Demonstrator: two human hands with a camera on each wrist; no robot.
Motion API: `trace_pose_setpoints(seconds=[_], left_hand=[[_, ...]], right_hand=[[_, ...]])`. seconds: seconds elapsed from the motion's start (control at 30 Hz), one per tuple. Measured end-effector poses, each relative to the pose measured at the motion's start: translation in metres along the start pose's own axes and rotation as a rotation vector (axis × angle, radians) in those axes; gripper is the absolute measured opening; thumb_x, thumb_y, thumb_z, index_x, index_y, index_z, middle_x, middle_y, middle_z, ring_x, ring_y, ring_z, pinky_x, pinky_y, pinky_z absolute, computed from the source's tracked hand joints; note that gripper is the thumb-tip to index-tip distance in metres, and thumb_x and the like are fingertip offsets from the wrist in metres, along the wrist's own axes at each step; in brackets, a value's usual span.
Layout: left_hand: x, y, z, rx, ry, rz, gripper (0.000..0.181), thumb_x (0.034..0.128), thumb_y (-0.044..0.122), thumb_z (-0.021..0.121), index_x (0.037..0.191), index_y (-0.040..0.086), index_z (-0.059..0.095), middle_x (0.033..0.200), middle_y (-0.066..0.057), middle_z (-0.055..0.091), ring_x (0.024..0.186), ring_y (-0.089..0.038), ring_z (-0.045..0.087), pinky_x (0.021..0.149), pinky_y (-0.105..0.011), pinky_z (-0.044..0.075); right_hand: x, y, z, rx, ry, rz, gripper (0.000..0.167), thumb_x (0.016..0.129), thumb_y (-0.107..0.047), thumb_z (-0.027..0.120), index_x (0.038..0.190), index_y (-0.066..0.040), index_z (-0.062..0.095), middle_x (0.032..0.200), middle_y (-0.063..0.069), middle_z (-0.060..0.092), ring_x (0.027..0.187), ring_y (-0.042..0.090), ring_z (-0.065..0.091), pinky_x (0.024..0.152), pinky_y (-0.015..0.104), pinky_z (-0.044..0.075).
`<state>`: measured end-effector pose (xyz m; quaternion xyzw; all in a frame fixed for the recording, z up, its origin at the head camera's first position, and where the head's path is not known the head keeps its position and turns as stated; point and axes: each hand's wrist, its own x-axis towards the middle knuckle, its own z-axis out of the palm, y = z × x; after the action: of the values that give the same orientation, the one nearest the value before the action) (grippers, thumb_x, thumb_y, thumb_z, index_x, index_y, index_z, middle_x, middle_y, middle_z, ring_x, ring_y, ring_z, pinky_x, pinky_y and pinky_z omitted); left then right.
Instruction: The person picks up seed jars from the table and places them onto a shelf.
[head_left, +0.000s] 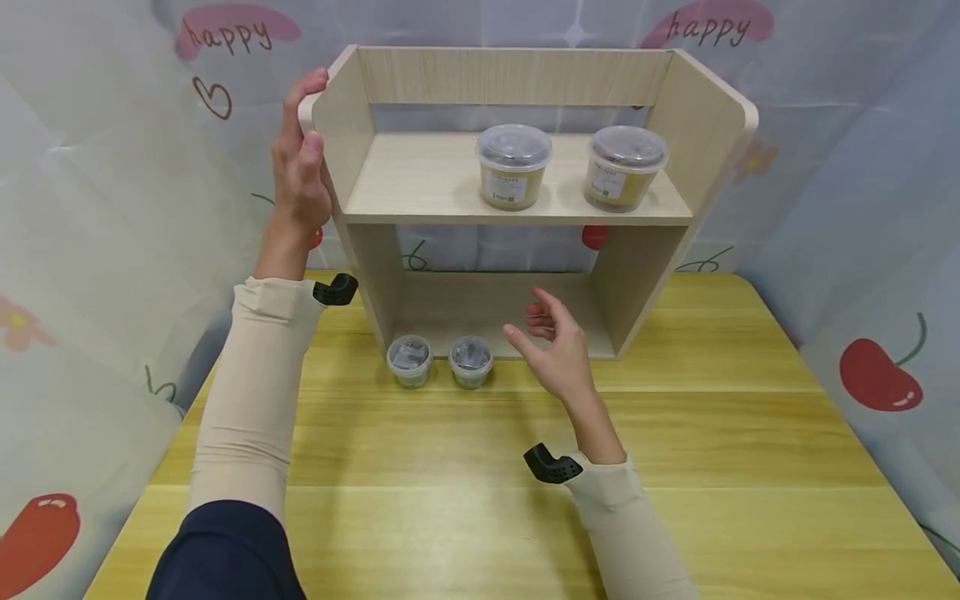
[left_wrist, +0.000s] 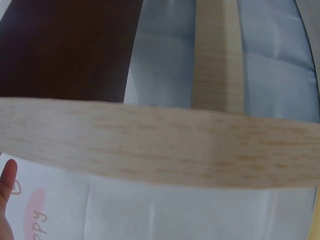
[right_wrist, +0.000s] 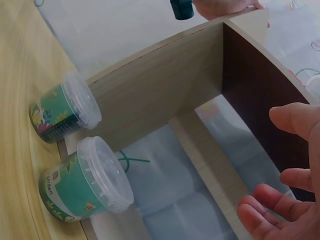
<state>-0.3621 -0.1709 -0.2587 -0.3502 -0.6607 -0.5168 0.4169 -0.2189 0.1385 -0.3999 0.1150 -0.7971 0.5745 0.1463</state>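
A pale wooden two-tier shelf stands on the table. At its upper left side panel, my left hand grips the edge, with the thumb toward the front. In the left wrist view only part of that hand shows beside the panel edge. My right hand hovers before the lower compartment, fingers loosely bent and holding nothing. Left of it are two small lidded tubs, the nearer tub and the farther tub, by the shelf's front edge. The right wrist view shows their green printed sides.
On the upper tier sit two larger lidded tubs with yellowish lower parts, a middle tub and a right tub. The yellow wood-grain table extends toward me. A patterned cloth hangs around the back and sides.
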Motion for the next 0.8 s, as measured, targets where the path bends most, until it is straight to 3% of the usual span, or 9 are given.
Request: trace_pose_setpoints(seconds=[0.33, 0.8], left_hand=[[0.0, 0.002, 0.0, 0.024, -0.002, 0.004, 0.086, 0.0862, 0.063, 0.038, 0.137, -0.007, 0.037, 0.132, -0.01, 0.056, 0.1, -0.021, 0.056, 0.082, -0.023, 0.047], [-0.001, 0.0, -0.001, 0.024, -0.013, -0.005, 0.084, 0.0867, 0.06, 0.038, 0.138, -0.006, 0.036, 0.135, -0.007, 0.054, 0.103, -0.021, 0.055, 0.085, -0.024, 0.047]], right_hand=[[-0.004, 0.009, 0.007, -0.007, -0.019, 0.029, 0.067, 0.087, -0.016, 0.074, 0.144, 0.001, 0.044, 0.121, 0.02, 0.058, 0.109, 0.034, 0.058, 0.095, 0.043, 0.048], [-0.006, 0.035, 0.018, -0.04, -0.039, 0.054, 0.064, 0.088, -0.018, 0.074, 0.142, 0.001, 0.046, 0.117, 0.021, 0.059, 0.106, 0.043, 0.059, 0.093, 0.047, 0.049]])
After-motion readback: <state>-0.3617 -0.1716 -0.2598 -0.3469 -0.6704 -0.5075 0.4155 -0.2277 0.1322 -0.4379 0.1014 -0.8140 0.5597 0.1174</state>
